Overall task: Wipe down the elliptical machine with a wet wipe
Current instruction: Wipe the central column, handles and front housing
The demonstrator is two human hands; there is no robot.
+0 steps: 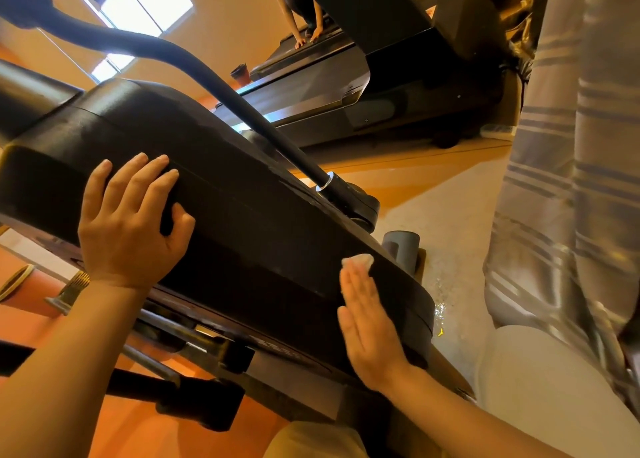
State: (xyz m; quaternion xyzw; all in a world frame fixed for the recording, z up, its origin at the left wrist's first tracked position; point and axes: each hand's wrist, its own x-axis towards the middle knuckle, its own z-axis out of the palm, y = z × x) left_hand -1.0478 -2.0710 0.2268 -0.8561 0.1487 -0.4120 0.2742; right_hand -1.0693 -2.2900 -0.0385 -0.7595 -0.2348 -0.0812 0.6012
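elliptical machine (pixel 242 194): black shroud. wet wipe (pixel 358 260) pressed under straight right hand (pixel 367 326) fingertips, apparently mid-stroke. left hand (pixel 128 222) fingers spread, lightly curled over shroud edge, steadying it.

Black elliptical machine housing (pixel 242 194), tilted, small white wet wipe (pixel 358 260) pressed against it

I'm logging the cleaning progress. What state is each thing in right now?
Black plastic elliptical housing: dull, partly streaked.
Small white wet wipe: crumpled, pressed on housing.
Right hand: flat, fingers straight, pressing the wipe.
Left hand: fingers spread, resting on housing.
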